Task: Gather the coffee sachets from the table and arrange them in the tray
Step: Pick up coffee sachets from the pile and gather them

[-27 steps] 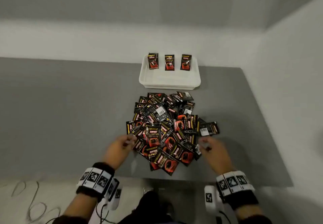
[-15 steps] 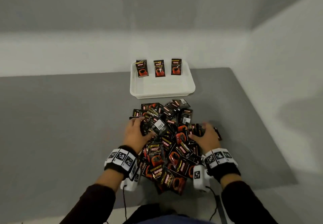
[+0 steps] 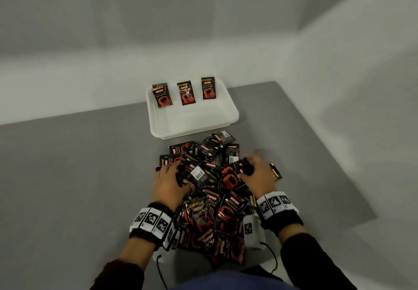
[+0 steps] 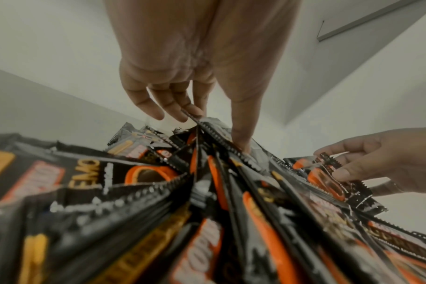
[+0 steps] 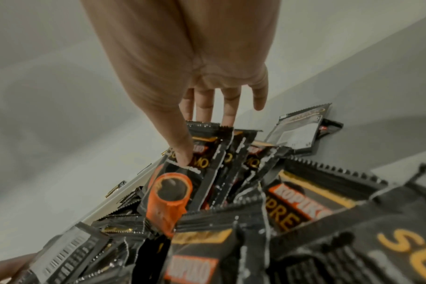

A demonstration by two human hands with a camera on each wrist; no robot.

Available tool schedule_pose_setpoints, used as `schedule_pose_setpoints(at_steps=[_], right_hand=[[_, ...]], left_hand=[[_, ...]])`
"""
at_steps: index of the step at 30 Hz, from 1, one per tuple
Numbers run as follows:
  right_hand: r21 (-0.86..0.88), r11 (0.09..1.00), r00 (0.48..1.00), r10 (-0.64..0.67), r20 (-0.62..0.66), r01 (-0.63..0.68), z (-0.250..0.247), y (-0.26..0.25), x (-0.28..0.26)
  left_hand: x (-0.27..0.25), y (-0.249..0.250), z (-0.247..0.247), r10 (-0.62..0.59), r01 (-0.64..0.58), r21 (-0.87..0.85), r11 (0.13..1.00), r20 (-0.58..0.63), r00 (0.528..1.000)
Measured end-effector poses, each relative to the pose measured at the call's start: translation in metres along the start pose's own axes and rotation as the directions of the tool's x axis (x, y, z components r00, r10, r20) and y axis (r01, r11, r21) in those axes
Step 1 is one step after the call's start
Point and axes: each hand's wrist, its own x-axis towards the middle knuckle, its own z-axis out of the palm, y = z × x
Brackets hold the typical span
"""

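A heap of black-and-orange coffee sachets lies on the grey table in front of me. Behind it sits the white tray, with three sachets leaning upright in a row along its far wall. My left hand is on the heap's left side; its thumb and fingers pinch a barcode-backed sachet. On the right side, my right hand pinches a sachet printed with an orange cup, thumb on its face and fingers behind.
The table's right edge runs close to a pale wall, and its far edge meets another wall just behind the tray. One sachet lies loose to the right of my right hand. Cables hang from the wrist cameras near my lap.
Both hands have moved forward from the heap's near edge into its middle. Each has taken hold of a sachet. The head view has shifted closer to the heap.
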Motion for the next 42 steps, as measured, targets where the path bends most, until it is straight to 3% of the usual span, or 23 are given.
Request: schedule_pose_setpoints(at_steps=[4,9,12,16,18,21,23,25,28,31,33,36,39,42], right_hand=[[0.083,0.997,0.993,-0.004,0.118,-0.005,-0.008,-0.001,0.003],[0.122,0.993,0.984,-0.028,0.177,0.007,-0.024,-0.001,0.015],[0.147,0.989,0.975,-0.034,0.218,0.002,-0.035,-0.005,0.024],[0.216,0.976,0.957,-0.081,0.277,0.02,-0.053,-0.018,0.032],[0.274,0.961,0.96,-0.107,0.26,0.033,-0.061,-0.028,0.036],[0.336,0.936,0.951,-0.189,0.245,0.1,-0.069,-0.05,0.04],[0.336,0.927,0.926,-0.264,0.269,0.167,-0.068,-0.066,0.041],[0.3,0.924,0.888,-0.332,0.318,0.238,-0.063,-0.08,0.037],[0.232,0.899,0.798,-0.437,0.415,0.371,-0.046,-0.093,0.023],[0.219,0.875,0.746,-0.483,0.458,0.432,-0.029,-0.099,0.01],[0.229,0.885,0.762,-0.466,0.449,0.406,-0.024,-0.097,0.008],[0.278,0.923,0.827,-0.366,0.427,0.265,-0.026,-0.09,0.012],[0.299,0.935,0.868,-0.303,0.392,0.191,-0.027,-0.086,0.015],[0.289,0.944,0.889,-0.264,0.375,0.158,-0.026,-0.085,0.015]], left_hand=[[-0.002,0.005,0.0,0.002,-0.003,-0.037,0.999,-0.014,1.0],[-0.007,0.016,-0.007,-0.032,0.032,-0.061,0.998,0.008,0.999],[-0.012,0.02,-0.012,-0.088,0.096,-0.2,0.975,0.05,0.995],[-0.02,0.023,-0.021,-0.166,0.151,-0.375,0.914,-0.007,0.986],[-0.024,0.025,-0.029,-0.24,0.162,-0.606,0.779,-0.049,0.97],[-0.029,0.031,-0.04,-0.31,0.106,-0.904,0.414,-0.031,0.95],[-0.031,0.036,-0.043,-0.246,0.078,-0.974,0.211,0.025,0.969],[-0.032,0.045,-0.041,-0.131,0.074,-0.99,0.124,0.058,0.99],[-0.031,0.062,-0.029,-0.085,0.117,-0.984,0.135,0.106,0.991],[-0.028,0.074,-0.015,-0.132,0.118,-0.964,0.238,0.088,0.987],[-0.028,0.08,-0.01,-0.133,0.112,-0.948,0.299,0.075,0.988],[-0.032,0.085,-0.004,-0.099,0.103,-0.918,0.384,0.069,0.993],[-0.032,0.096,0.0,-0.004,0.124,-0.847,0.518,0.142,0.99],[-0.023,0.114,0.001,-0.018,0.186,-0.829,0.527,0.208,0.978]])
